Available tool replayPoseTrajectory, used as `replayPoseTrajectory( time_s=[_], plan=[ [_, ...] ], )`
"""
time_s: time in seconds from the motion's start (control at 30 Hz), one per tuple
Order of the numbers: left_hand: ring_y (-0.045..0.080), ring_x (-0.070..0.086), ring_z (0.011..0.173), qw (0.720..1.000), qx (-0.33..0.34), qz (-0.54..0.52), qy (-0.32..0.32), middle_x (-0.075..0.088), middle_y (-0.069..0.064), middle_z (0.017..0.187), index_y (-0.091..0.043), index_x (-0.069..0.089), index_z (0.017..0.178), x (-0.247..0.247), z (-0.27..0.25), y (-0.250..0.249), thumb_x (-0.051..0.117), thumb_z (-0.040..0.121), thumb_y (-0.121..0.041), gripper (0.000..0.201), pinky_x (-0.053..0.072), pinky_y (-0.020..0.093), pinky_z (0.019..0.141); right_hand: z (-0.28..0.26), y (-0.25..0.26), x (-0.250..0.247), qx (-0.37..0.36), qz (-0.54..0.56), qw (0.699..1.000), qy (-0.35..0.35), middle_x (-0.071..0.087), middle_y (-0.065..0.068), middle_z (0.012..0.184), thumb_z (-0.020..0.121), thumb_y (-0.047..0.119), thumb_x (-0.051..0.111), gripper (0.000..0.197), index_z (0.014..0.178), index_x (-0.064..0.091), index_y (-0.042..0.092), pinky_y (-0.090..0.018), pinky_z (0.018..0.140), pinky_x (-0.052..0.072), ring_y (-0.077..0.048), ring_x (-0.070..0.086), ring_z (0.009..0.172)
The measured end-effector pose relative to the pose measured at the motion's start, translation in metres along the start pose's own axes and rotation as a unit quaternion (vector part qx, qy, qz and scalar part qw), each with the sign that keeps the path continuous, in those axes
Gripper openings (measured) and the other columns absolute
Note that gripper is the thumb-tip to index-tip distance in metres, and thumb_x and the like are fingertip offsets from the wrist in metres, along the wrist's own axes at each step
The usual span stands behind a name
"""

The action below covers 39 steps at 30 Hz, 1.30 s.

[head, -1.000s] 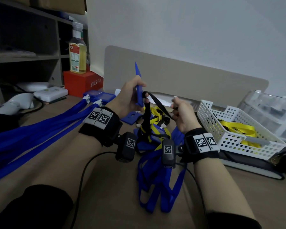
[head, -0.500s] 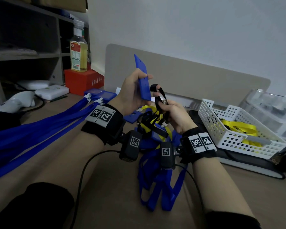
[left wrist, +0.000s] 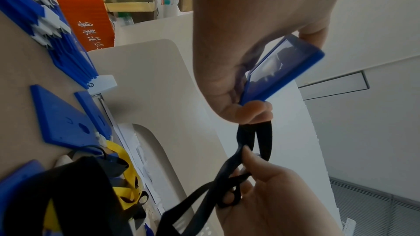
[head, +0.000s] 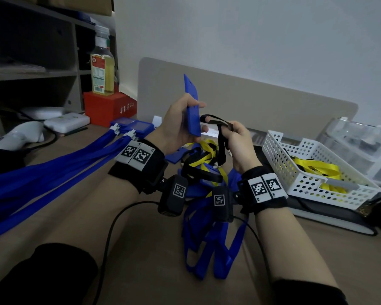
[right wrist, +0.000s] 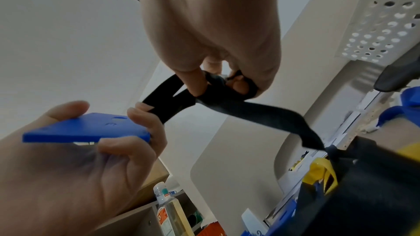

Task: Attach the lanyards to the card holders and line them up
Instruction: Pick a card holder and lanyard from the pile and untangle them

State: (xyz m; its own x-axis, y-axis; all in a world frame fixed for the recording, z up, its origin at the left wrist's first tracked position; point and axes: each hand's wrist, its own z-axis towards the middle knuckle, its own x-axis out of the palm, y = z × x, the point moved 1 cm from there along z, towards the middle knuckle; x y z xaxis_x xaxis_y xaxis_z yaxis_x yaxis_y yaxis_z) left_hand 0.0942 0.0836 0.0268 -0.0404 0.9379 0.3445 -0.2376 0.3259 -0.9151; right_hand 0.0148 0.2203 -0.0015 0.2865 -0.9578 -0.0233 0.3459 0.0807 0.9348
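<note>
My left hand (head: 179,123) grips a blue card holder (head: 192,106) upright above the desk, thumb on one face and fingers on the other. A loop of black lanyard (head: 220,137) hangs over one left fingertip just under the holder's lower end. My right hand (head: 237,136) pinches that lanyard close by, and the strap trails down into the pile. The left wrist view shows the card holder (left wrist: 284,71) with the black lanyard (left wrist: 247,141) beneath it. In the right wrist view the lanyard (right wrist: 238,109) runs from my right fingers to the card holder (right wrist: 90,129).
A tangle of blue, yellow and black lanyards with loose blue holders (head: 207,172) lies under my hands. Blue lanyards with holders attached (head: 53,166) stretch along the left. A white basket (head: 277,150) with yellow lanyards stands right. A red box (head: 108,107) carries a bottle behind.
The left hand lifted the card holder and turned it more edge-on. My right hand came in toward it, bringing the black lanyard loop up to the left fingertips.
</note>
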Motion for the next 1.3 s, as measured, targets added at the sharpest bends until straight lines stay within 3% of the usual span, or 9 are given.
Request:
replayPoseTrajectory(
  time_s=[0.3, 0.5, 0.63, 0.83, 0.9, 1.0, 1.1, 1.2, 1.3],
  plan=[
    [0.018, 0.050, 0.061, 0.993, -0.039, 0.002, -0.112, 0.042, 0.011, 0.099, -0.016, 0.049, 0.098, -0.015, 0.010, 0.008, 0.053, 0.078, -0.041, 0.033, 0.038, 0.026, 0.047, 0.001, 0.000, -0.004, 0.222, 0.098, 0.969, 0.053, 0.065, 0.004, 0.059, 0.100, 0.018, 0.037, 0.020, 0.087, 0.052, 0.013, -0.020, 0.049, 0.043, -0.008, 0.064, 0.055],
    [0.021, 0.055, 0.069, 0.983, -0.116, 0.081, -0.117, 0.052, 0.008, 0.091, -0.017, 0.048, 0.100, -0.015, 0.016, 0.020, 0.055, 0.084, -0.044, 0.032, 0.045, 0.027, 0.054, 0.004, -0.003, -0.009, 0.244, 0.239, 0.938, 0.064, 0.036, 0.007, 0.047, 0.101, 0.015, 0.030, 0.024, 0.079, 0.040, 0.014, -0.020, 0.047, 0.032, -0.005, 0.029, 0.034],
    [0.021, 0.058, 0.072, 0.977, -0.140, 0.125, -0.101, 0.053, 0.010, 0.108, -0.015, 0.050, 0.109, -0.006, 0.017, 0.029, 0.055, 0.086, -0.049, 0.042, 0.046, 0.027, 0.056, 0.025, -0.002, -0.035, 0.223, 0.239, 0.944, -0.039, 0.034, 0.007, 0.039, 0.100, 0.011, 0.030, 0.027, 0.076, 0.039, 0.016, -0.012, 0.035, 0.024, -0.005, 0.023, 0.028],
    [0.015, 0.054, 0.060, 0.976, -0.163, 0.140, -0.048, 0.052, 0.003, 0.086, -0.021, 0.050, 0.096, 0.013, 0.018, 0.038, 0.057, 0.087, -0.048, 0.030, 0.043, 0.027, 0.057, 0.046, 0.018, -0.099, 0.174, 0.162, 0.951, -0.198, 0.033, 0.001, 0.039, 0.092, -0.003, 0.029, 0.030, 0.068, 0.038, 0.012, -0.012, 0.032, 0.025, -0.010, 0.029, 0.028],
    [0.016, 0.054, 0.062, 0.975, -0.166, 0.140, -0.036, 0.054, 0.004, 0.091, -0.019, 0.051, 0.099, 0.019, 0.019, 0.041, 0.058, 0.086, -0.049, 0.033, 0.042, 0.027, 0.058, 0.045, 0.027, -0.118, 0.167, 0.038, 0.959, -0.225, 0.043, -0.006, 0.048, 0.089, -0.002, 0.033, 0.023, 0.072, 0.045, 0.007, -0.017, 0.038, 0.032, -0.017, 0.041, 0.044],
    [0.017, 0.056, 0.066, 0.974, -0.169, 0.151, -0.023, 0.059, 0.006, 0.102, -0.015, 0.055, 0.111, 0.023, 0.020, 0.045, 0.058, 0.085, -0.052, 0.045, 0.044, 0.027, 0.059, 0.045, 0.027, -0.151, 0.166, -0.087, 0.935, -0.302, 0.056, -0.012, 0.101, 0.089, 0.012, 0.052, 0.010, 0.098, 0.052, 0.007, -0.024, 0.053, 0.044, -0.016, 0.051, 0.081],
    [0.016, 0.057, 0.064, 0.971, -0.176, 0.159, -0.024, 0.060, 0.005, 0.100, -0.011, 0.056, 0.119, 0.023, 0.021, 0.046, 0.059, 0.083, -0.054, 0.056, 0.045, 0.027, 0.055, 0.048, 0.011, -0.178, 0.219, -0.158, 0.925, -0.266, 0.041, -0.015, 0.145, 0.085, 0.025, 0.060, 0.062, 0.140, 0.038, 0.006, -0.037, 0.097, 0.045, -0.027, 0.047, 0.126],
    [0.016, 0.056, 0.066, 0.971, -0.177, 0.161, -0.026, 0.060, 0.006, 0.100, -0.012, 0.054, 0.121, 0.022, 0.020, 0.045, 0.060, 0.083, -0.053, 0.057, 0.045, 0.027, 0.056, 0.046, -0.001, -0.177, 0.277, -0.181, 0.928, -0.172, 0.034, -0.012, 0.151, 0.094, 0.022, 0.053, 0.041, 0.131, 0.047, 0.006, -0.046, 0.106, 0.038, -0.030, 0.041, 0.131],
    [0.017, 0.054, 0.071, 0.971, -0.166, 0.169, -0.023, 0.056, 0.005, 0.097, -0.019, 0.052, 0.122, 0.022, 0.018, 0.044, 0.059, 0.086, -0.050, 0.048, 0.043, 0.029, 0.062, 0.047, 0.001, -0.170, 0.271, -0.218, 0.926, -0.149, 0.042, -0.015, 0.146, 0.094, 0.020, 0.053, 0.006, 0.094, 0.057, 0.016, -0.042, 0.099, 0.042, -0.023, 0.047, 0.112]
  ],
)
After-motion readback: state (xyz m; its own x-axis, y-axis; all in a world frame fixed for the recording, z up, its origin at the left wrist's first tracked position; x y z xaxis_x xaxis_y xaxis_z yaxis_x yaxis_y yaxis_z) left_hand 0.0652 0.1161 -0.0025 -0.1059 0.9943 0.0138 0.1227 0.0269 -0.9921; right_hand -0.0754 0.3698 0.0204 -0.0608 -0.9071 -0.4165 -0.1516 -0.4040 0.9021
